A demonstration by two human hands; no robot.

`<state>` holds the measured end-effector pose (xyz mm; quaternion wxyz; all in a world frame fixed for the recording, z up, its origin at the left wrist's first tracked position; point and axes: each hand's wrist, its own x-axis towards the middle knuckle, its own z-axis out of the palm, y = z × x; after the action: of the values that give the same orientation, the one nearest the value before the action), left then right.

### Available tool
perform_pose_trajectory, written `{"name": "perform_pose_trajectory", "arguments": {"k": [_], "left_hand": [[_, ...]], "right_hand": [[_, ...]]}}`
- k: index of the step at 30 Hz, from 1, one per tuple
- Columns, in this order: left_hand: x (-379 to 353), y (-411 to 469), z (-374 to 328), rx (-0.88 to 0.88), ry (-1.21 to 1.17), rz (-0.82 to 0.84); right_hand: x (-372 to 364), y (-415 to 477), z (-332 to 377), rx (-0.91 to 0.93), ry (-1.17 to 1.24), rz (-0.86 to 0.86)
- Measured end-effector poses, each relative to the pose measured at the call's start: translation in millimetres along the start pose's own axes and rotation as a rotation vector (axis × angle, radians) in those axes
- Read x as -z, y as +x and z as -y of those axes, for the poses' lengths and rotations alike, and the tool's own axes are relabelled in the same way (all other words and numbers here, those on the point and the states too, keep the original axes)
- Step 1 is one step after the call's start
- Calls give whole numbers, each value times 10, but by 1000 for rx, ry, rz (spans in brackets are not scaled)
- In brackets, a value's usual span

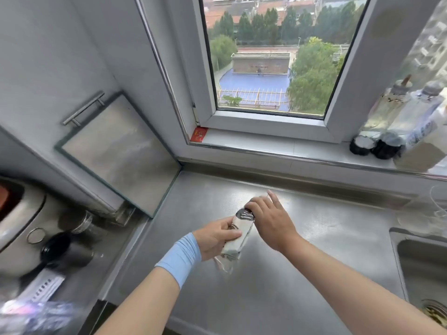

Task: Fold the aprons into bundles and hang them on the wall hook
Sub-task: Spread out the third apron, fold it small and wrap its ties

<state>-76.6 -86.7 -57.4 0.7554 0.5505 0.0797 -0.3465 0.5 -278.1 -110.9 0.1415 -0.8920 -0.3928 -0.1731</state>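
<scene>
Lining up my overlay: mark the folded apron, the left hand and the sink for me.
folded apron (238,234): head view, on its pale middle panel.
left hand (215,238): head view, on the back of the hand.
sink (396,234): head view, on its left rim.

One head-worn wide-angle camera is looking forward and steeply down from above the counter (278,281), sitting close enough that both forearms are reaching in from the bottom edge. It is facing the window (271,68), which is filling the top centre, with the sill running just beyond the fingers (272,195). The left hand (215,235) and right hand (268,221) are sitting low of centre. The lens is bending straight edges near the borders. The sink (420,262) is getting cut off right of the fingers.
</scene>
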Motion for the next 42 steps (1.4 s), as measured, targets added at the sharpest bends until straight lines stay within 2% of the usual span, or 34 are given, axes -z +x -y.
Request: {"name": "perform_pose_trajectory", "arguments": {"k": [3,6,9,10,12,14,15,18,20,24,26,27,29,31,33,36,38,42], "left_hand": [[33,-102,12,-39,-48,-23],[101,-104,-69,-66,-47,-66],[127,-116,-236,-57,6,-113],[132,-119,-285,-57,52,-164],[197,-117,-362,-66,169,-299],[287,-110,-404,-86,218,-380],[332,-118,-435,-95,232,-353],[375,-197,-546,-115,194,-119],[433,-233,-619,-123,99,-72],[644,-252,-757,-135,101,-206],[655,-257,-855,-131,196,-245],[628,-251,-922,-131,301,-258],[549,-207,-1067,-142,575,-294],[483,-172,-1229,-174,723,-370],[516,-143,-1337,-187,749,-433],[655,-147,-1411,-236,717,-443],[750,-155,-1432,-306,599,-392],[884,-124,-1513,-357,532,-288]], "right_hand": [[81,124,54,-86,300,-10],[193,265,116,-179,385,39],[369,426,197,-447,602,200],[404,484,201,-555,683,251],[448,626,209,-656,742,280],[472,767,220,-682,810,289],[496,843,248,-693,867,298],[657,1084,398,-745,1051,329],[761,1242,488,-781,1108,326],[867,1454,541,-831,1348,435],[874,1517,553,-862,1456,506],[859,1563,573,-851,1434,531],[789,1655,626,-817,1299,491],[728,1751,668,-852,1211,377],[713,1833,683,-909,1198,302],[725,1938,689,-965,1180,200],[727,1989,662,-998,1224,119],[759,2053,598,-1033,1278,19]]}}
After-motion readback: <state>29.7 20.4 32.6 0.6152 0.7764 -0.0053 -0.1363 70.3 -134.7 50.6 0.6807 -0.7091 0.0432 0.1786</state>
